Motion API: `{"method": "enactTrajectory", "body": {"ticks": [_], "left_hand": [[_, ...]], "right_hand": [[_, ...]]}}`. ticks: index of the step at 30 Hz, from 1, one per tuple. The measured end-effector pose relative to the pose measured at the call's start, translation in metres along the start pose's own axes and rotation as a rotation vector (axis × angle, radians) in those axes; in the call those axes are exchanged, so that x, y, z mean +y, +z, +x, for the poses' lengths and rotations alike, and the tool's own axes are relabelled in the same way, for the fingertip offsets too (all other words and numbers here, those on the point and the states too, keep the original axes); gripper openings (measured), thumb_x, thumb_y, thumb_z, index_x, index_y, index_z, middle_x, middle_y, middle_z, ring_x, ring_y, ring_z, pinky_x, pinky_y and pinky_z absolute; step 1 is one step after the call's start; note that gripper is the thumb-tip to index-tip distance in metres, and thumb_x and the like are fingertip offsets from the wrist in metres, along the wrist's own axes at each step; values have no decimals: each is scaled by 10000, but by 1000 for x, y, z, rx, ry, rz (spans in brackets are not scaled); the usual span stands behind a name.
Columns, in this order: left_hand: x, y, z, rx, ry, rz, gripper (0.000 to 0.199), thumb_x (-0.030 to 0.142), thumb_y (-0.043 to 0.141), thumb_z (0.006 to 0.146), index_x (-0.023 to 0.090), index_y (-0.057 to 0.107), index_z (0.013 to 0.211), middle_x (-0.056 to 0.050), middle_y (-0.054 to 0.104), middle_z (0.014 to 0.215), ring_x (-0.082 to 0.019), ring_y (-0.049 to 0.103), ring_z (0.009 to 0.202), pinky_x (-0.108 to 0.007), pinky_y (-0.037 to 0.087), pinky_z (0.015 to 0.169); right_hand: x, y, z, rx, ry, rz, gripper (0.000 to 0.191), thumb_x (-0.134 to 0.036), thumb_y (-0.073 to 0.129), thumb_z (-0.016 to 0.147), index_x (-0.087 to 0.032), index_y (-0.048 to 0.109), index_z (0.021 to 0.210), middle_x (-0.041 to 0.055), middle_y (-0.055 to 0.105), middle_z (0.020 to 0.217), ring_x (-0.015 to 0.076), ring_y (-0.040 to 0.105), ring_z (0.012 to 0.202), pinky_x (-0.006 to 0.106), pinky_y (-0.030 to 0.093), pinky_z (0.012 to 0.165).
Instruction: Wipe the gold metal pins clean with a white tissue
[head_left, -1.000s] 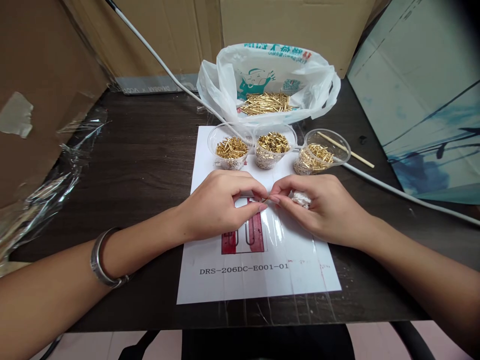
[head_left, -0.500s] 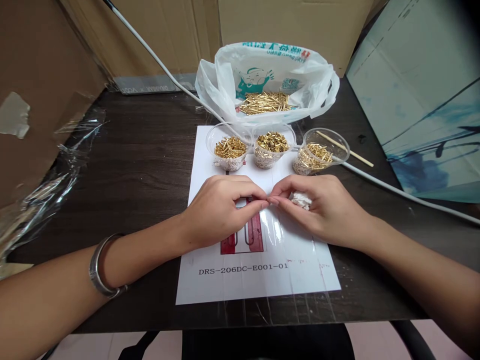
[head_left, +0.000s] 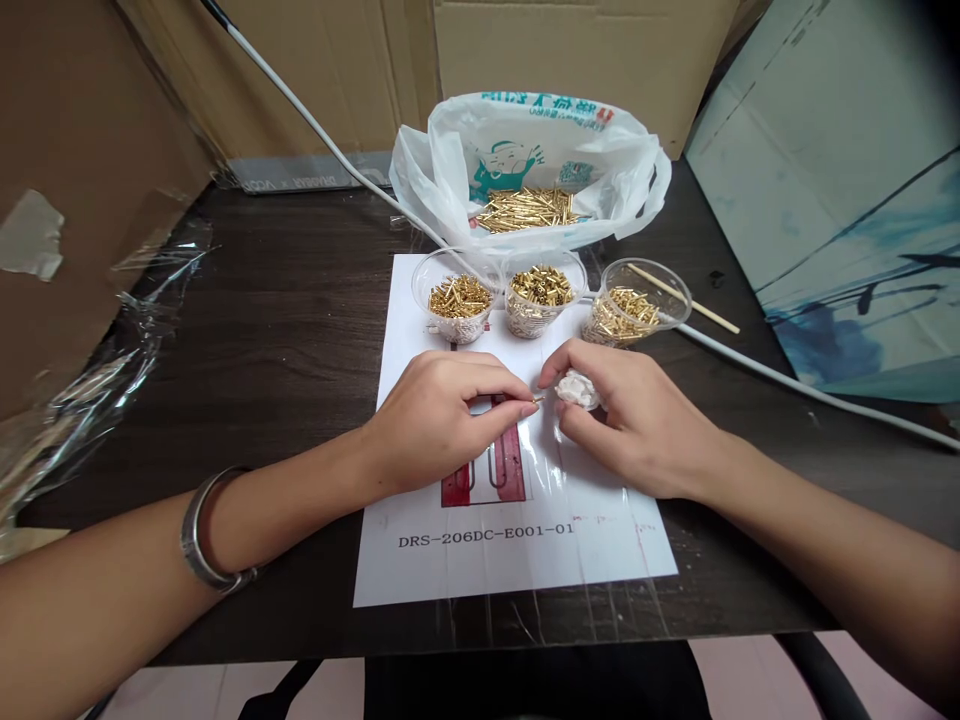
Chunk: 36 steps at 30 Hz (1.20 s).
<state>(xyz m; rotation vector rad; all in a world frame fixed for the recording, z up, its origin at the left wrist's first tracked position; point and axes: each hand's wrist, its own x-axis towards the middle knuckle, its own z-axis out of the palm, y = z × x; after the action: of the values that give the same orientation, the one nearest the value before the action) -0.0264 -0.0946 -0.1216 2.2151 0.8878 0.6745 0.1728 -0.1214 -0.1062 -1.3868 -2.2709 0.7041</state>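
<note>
My left hand (head_left: 442, 420) pinches a tiny metal pin (head_left: 537, 400) between thumb and index finger, over the printed paper sheet (head_left: 420, 575). Just to its right, my right hand (head_left: 637, 420) has its thumb and index finger parted, and a crumpled white wad (head_left: 577, 389) sits within its curled fingers. Behind the hands stand three clear plastic cups of small gold parts: the left cup (head_left: 460, 300), the middle cup (head_left: 541, 290) and the right cup (head_left: 626, 310).
An open white plastic bag (head_left: 420, 190) behind the cups holds long gold pins (head_left: 529, 208). A wooden stick (head_left: 712, 315) and a white cable (head_left: 780, 375) lie at the right. Cardboard (head_left: 585, 50) stands at the back, crinkled clear plastic (head_left: 135, 350) at the left.
My right thumb and index finger have parted and moved slightly away from my left fingertips. The pin tip and more of the white wad now show.
</note>
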Motion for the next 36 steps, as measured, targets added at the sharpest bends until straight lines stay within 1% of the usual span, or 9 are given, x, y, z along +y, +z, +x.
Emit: {"method": "enactTrajectory", "body": {"ticks": [6,10,14,18,21,27,29,33,36], "left_hand": [[-1,0,-1,2,34,10,119,187,618,835,176,736,824,5,708,797,-107,616,744,-242,460,697],[-1,0,0,1,30,7,126,183,615,836,170,740,835,3,707,809,-105,613,745,-240,459,696],[-1,0,0,2,33,8,114,195,625,830,163,735,820,4,707,805,-103,614,743,-237,460,697],[-1,-1,-1,5,22,0,107,170,626,824,169,732,818,11,709,806,-99,616,748,-231,459,694],[-1,-1,-2,-1,23,-2,110,184,626,830,173,736,828,12,711,810,-99,617,752,-230,461,700],[-2,0,-1,0,49,-18,111,188,631,831,164,739,832,3,721,831,-99,628,777,-224,467,726],[-2,0,-1,1,50,-20,110,184,630,831,162,738,830,2,721,826,-100,628,772,-223,469,724],[-2,0,0,-5,56,-21,112,182,626,835,158,735,833,-1,716,820,-102,624,766,-229,468,717],[-2,0,0,-12,52,-22,127,203,618,846,161,737,837,-4,713,817,-104,619,759,-236,467,709]], "right_hand": [[1,3,2,-68,5,-132,209,-347,403,876,-171,510,908,21,535,746,175,469,716,314,319,675],[-1,4,3,-117,-12,-180,208,-351,404,881,-171,498,925,12,529,742,172,454,715,324,318,705],[0,5,3,-108,-41,-201,224,-386,428,876,-176,489,920,2,527,749,158,431,689,311,307,689],[2,6,2,-119,-82,-219,203,-365,459,853,-171,493,902,1,534,771,154,432,698,311,299,694],[2,5,2,-138,-85,-226,178,-319,428,858,-163,508,890,19,536,802,165,456,746,318,299,704],[0,4,3,-195,-134,-276,157,-227,357,864,-172,463,761,19,485,738,164,420,714,318,280,673],[0,3,3,-200,-138,-278,163,-237,351,876,-173,456,769,21,485,752,165,416,719,319,279,678],[0,4,2,-188,-161,-252,253,-347,331,922,-173,465,796,24,490,766,170,413,740,323,277,693],[1,5,3,-175,-158,-244,284,-336,292,936,-176,445,758,19,476,733,165,395,713,322,265,678]]}}
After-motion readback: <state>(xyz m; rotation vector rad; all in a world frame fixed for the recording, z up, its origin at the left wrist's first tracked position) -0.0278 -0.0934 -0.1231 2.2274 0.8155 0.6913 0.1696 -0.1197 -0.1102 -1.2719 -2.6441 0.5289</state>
